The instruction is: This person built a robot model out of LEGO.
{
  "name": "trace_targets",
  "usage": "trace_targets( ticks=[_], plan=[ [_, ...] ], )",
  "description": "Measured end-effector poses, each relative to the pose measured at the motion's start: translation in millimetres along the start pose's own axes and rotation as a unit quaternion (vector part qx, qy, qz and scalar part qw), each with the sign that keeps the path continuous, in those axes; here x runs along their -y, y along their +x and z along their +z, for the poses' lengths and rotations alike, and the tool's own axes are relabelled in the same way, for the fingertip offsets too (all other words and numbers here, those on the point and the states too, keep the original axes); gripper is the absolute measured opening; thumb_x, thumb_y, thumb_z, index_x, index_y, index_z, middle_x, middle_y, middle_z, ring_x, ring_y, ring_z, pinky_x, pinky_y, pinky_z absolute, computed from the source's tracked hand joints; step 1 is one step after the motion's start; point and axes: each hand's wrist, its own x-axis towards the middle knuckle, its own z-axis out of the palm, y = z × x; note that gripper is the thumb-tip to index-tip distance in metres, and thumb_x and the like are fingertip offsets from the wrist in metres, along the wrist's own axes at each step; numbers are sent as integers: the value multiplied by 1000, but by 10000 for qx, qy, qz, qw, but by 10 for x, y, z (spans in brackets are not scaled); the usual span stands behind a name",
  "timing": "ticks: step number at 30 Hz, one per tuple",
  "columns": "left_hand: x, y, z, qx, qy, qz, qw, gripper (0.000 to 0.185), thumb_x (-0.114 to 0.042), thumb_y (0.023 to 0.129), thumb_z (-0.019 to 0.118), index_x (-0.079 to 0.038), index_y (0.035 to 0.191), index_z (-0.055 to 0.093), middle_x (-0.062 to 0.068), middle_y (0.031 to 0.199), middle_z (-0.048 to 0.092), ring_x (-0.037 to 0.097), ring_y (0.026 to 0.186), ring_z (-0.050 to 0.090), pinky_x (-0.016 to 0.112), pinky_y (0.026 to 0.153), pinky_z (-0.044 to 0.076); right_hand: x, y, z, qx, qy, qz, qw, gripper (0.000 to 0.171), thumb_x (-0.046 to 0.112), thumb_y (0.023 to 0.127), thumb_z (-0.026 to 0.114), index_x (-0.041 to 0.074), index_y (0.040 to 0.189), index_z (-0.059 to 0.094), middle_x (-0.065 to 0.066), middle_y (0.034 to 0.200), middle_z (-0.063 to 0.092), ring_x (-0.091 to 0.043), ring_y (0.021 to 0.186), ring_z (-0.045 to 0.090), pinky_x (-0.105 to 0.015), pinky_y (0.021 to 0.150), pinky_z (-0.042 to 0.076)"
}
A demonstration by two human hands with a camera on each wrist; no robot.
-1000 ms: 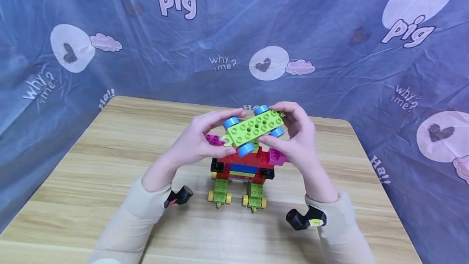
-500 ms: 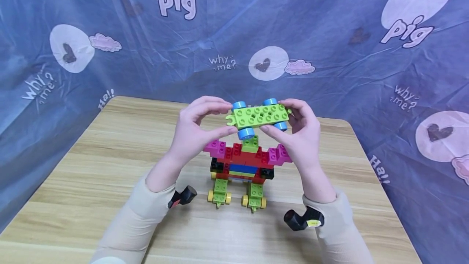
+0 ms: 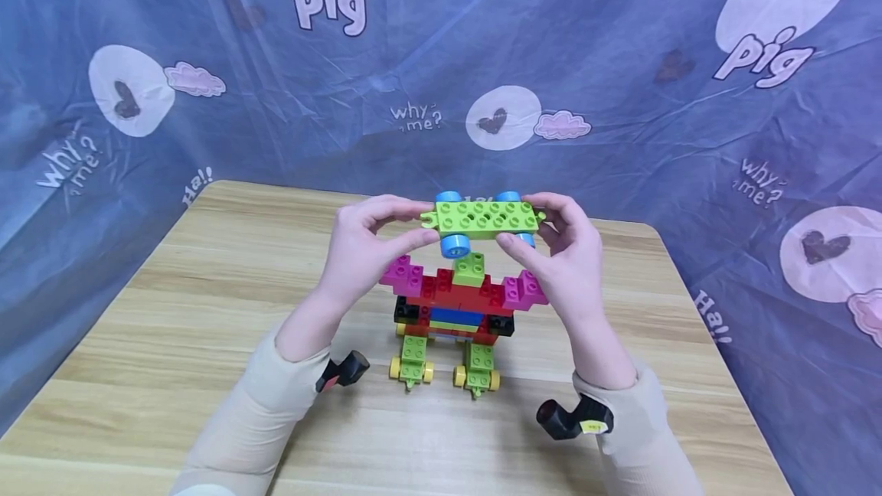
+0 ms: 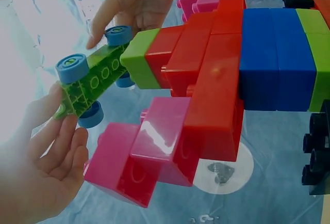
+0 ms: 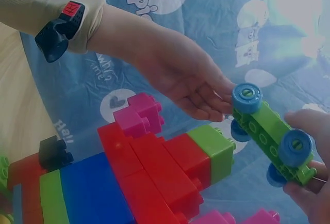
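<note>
A wooden counter [image 3: 207,312] with light plank grain and rounded far corners is seen in the head view. It is surrounded on the far side and on both sides by a blue printed cloth [image 3: 620,60]. Near the middle of the counter a toy-brick model [image 3: 451,312] is standing upright. The model is carried by two green wheeled bases with small yellow wheels [image 3: 395,368], and these wheels are resting directly on the wood. Above them, black, blue, red, magenta and green bricks are stacked.
</note>
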Motion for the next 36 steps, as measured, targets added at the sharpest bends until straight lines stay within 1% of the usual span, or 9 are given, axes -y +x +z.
trace_targets(
  ticks=[2,6,9,11,16,20,25,32,36],
  plan=[
    [24,15,-13,-24,-18,-49,10000,27,-2,77,80,2,103,74,16,101,74,9,92,69,29,97,52,-15,6,-12,178,316,-45,9993,49,-18,71,73,-6,117,60,-1,111,63,-13,95,61,-19,88,53],
    [67,47,-40,-109,-135,-113,9998,25,1,78,78,5,103,73,19,98,73,6,86,67,29,95,53,-48,23,-48,598,852,-250,9943,63,-26,66,71,1,122,62,-5,122,62,-14,104,60,-21,93,51],
    [88,60,-60,-142,-260,-219,9993,25,1,78,78,5,103,73,19,97,73,6,84,67,29,94,53,-63,35,-73,831,1095,-372,9898,68,-28,64,70,0,126,61,-9,131,59,-15,111,59,-22,96,50],
    [97,63,-73,-133,-317,-256,9991,25,1,79,78,5,103,73,17,96,73,7,84,67,28,93,54,-62,42,-80,902,1180,-355,9883,67,-28,65,69,-2,126,61,-10,134,59,-16,112,59,-21,97,50],
    [100,73,-90,-71,-384,-268,9989,24,1,80,77,6,103,72,13,95,74,8,85,67,29,93,54,-47,59,-78,936,1235,-218,9877,64,-29,66,68,-5,125,61,-7,130,63,-16,109,60,-22,96,50],
    [98,82,-89,-98,-400,-259,9988,24,3,81,75,7,104,72,14,95,74,7,84,67,28,93,54,-46,66,-81,957,1181,-142,9883,63,-29,66,68,-2,122,63,-4,128,65,-19,114,59,-23,97,50],
    [100,86,-88,-78,-398,-222,9989,23,3,81,74,7,104,72,17,97,73,6,84,67,28,93,54,-46,78,-81,935,1074,-134,9897,62,-28,66,68,1,121,64,-4,126,65,-20,115,58,-23,96,50],
    [108,89,-84,-4,-442,-154,9989,22,4,83,72,9,105,70,20,95,72,6,83,67,28,91,54,-49,75,-84,983,1322,-120,9863,63,-26,68,69,4,122,63,-7,127,64,-13,99,64,-22,90,52],
    [121,79,-84,57,-465,-115,9988,22,4,83,72,9,105,70,18,94,72,7,83,67,27,90,55,-52,73,-85,1038,1488,-89,9834,64,-24,69,70,4,126,60,-4,127,63,-12,100,64,-22,89,53]
  ],
)
